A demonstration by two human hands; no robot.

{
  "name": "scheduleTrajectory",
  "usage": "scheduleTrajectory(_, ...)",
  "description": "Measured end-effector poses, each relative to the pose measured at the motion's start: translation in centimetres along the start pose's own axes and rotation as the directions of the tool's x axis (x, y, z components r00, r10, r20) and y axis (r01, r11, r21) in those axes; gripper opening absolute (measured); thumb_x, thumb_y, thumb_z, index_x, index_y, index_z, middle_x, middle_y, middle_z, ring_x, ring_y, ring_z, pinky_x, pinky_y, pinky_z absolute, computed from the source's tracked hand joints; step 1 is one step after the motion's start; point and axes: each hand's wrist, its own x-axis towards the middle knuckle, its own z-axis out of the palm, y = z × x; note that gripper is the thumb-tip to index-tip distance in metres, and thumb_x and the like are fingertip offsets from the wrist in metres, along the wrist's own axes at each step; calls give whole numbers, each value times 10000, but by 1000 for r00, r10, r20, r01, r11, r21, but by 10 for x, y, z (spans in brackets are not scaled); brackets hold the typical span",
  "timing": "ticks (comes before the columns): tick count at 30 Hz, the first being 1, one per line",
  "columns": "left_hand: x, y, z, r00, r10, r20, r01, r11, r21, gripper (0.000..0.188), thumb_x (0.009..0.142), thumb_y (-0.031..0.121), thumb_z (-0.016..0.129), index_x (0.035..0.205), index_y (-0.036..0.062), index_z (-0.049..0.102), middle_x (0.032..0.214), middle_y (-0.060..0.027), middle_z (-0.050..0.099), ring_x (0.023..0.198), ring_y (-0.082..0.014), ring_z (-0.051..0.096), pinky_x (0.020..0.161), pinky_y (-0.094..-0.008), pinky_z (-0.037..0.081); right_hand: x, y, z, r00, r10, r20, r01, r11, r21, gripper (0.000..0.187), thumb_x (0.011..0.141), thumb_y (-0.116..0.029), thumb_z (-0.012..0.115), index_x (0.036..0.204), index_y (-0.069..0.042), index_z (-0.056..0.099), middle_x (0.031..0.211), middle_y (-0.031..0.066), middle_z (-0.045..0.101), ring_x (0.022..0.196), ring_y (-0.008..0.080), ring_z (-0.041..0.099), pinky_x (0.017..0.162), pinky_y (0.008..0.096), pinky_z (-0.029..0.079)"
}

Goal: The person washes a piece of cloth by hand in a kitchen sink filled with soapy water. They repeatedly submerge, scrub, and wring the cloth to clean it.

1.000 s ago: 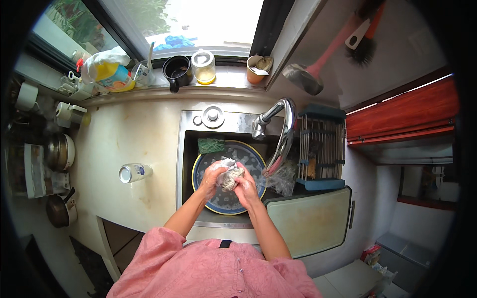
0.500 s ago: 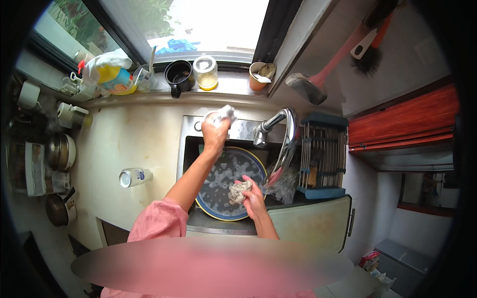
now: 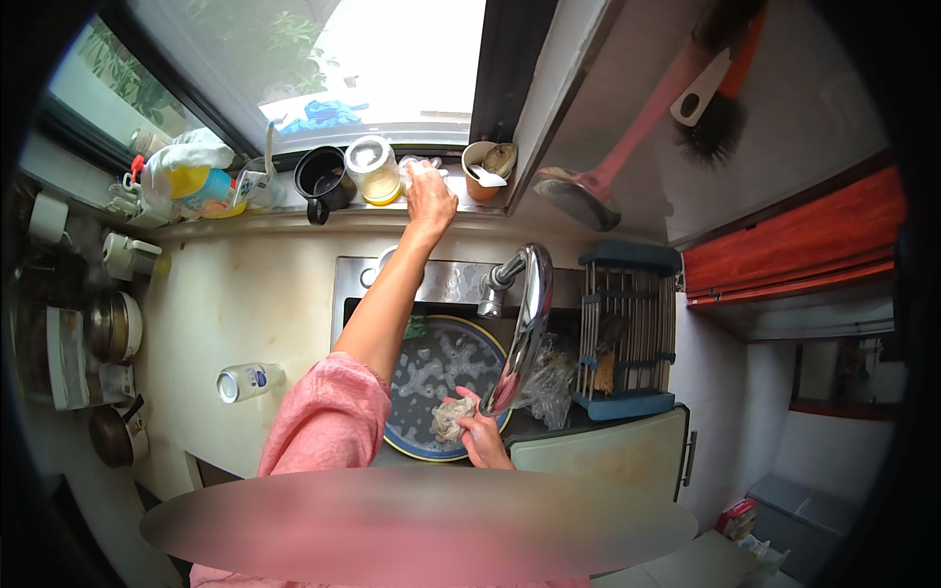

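My left hand [image 3: 431, 198] reaches over the sink to the windowsill, its fingers closed on a crumpled whitish wad [image 3: 416, 163]; I cannot make out what it is made of. That wad lies between an upturned glass jar [image 3: 373, 169] and an orange-brown cup [image 3: 480, 186] with a white spoon in it. Low over the sink, my right hand [image 3: 482, 438] grips a bunched greyish-beige rag [image 3: 451, 419]. Beneath it is a large round basin [image 3: 446, 355] with a blue and yellow rim, holding dark water with patches of suds.
The curved chrome faucet [image 3: 534, 314] arches over the basin's right side. A blue-ended dish rack [image 3: 627, 416] and clear plastic wrap [image 3: 551, 387] are to the right. On the left counter lies a clear bottle [image 3: 249, 381]. A black mug [image 3: 323, 181] stands on the sill.
My left hand has moved up from the sink's back edge to the windowsill with the whitish wad. My right hand still holds the rag over the basin. The whole view has shifted slightly.
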Motion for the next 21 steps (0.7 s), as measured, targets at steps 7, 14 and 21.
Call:
scheduleTrajectory(7, -28, 2, -2, 938, 258, 229, -264, 965, -8, 296, 653, -28, 582, 943, -2, 529, 955, -230, 547, 944, -402, 541, 813, -463, 457, 2, 20, -15, 999, 34, 39, -35, 999, 26, 578, 777, 121, 402, 1333, -25, 344, 1250, 212, 480, 1107, 287, 525, 959, 394, 439)
scheduleTrajectory(14, -122, -43, -19, 933, 276, 229, -234, 952, -195, 305, 609, -49, 568, 911, -7, 565, 910, -237, 553, 890, -416, 540, 777, -453, 445, -14, 26, -6, 999, 33, 23, -33, 999, -3, 583, 746, 129, 386, 1313, -2, 366, 1214, 180, 507, 1088, 278, 539, 936, 383, 459)
scheduleTrajectory(21, -253, -65, -80, 662, -89, 744, 449, 842, -299, 196, 691, 70, 614, 882, 42, 644, 682, -88, 614, 658, -180, 586, 607, -318, 456, -31, 27, -28, 999, -19, -51, 22, 998, 58, 605, 747, 115, 383, 1339, 7, 319, 1225, 237, 488, 1108, 321, 519, 973, 427, 430)
